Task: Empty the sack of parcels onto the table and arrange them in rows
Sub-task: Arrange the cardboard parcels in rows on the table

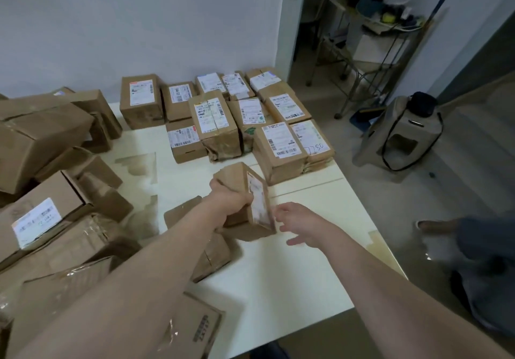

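The left grip [232, 197] is curled around a small parcel [235, 177], thumb and fingers clamped on its brown side. It holds the parcel tilted above the middle of the table [292, 275]. The parcel is a plain cardboard box, matte brown with sharp edges. A white shipping label [259, 202], too blurred to read, covers the face turned to the right.

The right grip [296, 223] is spread, with loose fingers just beside the labelled face. I cannot tell whether they touch it.

The table is smooth and cream-white, with brownish patches where its surface looks peeled. Behind the held parcel, sorted parcels [220, 116] stand in neat rows toward the wall, touching side by side with their white labels up. Some have crumpled, taped corners.

On the left of the table lies a loose heap of boxes [41, 135], larger and dented, lying at all angles, several wrapped in glossy clear tape.

On the floor to the right sits a limp tan fabric bag [401, 135] with black straps.
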The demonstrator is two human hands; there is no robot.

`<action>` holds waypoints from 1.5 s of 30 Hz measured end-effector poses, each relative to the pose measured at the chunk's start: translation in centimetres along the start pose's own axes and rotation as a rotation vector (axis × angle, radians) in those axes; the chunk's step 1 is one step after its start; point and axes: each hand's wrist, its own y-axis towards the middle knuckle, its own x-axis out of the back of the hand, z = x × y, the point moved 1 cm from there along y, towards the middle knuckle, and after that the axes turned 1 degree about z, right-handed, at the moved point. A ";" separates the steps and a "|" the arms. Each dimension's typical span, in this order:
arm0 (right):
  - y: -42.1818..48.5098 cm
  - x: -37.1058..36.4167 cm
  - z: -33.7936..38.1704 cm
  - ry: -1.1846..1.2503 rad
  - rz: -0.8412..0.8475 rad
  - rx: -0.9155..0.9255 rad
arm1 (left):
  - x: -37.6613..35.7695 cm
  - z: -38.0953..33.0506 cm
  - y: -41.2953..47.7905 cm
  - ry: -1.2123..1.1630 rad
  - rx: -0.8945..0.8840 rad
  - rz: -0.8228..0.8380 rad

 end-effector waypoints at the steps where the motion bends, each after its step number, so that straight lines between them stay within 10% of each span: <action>1: 0.3 0.3 -0.4 0.053 0.040 -0.043 | -0.2 -0.2 0.0 -0.076 -0.002 0.062; 5: 1.2 2.7 -1.4 0.375 0.050 -0.133 | -1.6 -0.8 -0.3 -0.181 -0.005 0.241; 11: 2.0 7.4 -3.6 0.218 -0.096 -0.164 | -6.5 -0.9 -1.0 -0.065 0.105 0.349; 17: 6.9 13.0 -8.2 0.254 -0.568 -0.147 | -14.1 -4.5 -2.3 -0.189 -0.073 0.522; 25: 4.1 11.8 -5.7 0.422 -0.736 -0.087 | -14.5 -4.3 -1.9 -0.013 -0.128 0.408; 29: 4.1 10.0 -6.1 0.747 -0.566 -0.174 | -10.7 -2.6 0.2 0.030 -0.106 -0.029; 35: 3.5 0.3 -1.8 0.542 -0.167 -0.345 | -0.7 1.9 1.4 0.077 0.197 -0.548; 41: 4.4 -9.3 -0.3 0.042 0.175 -0.185 | 1.7 6.9 2.7 -0.315 0.324 -0.172; 45: 4.0 -9.4 0.5 0.152 0.186 -0.219 | 1.6 5.3 1.5 -0.440 0.203 -0.041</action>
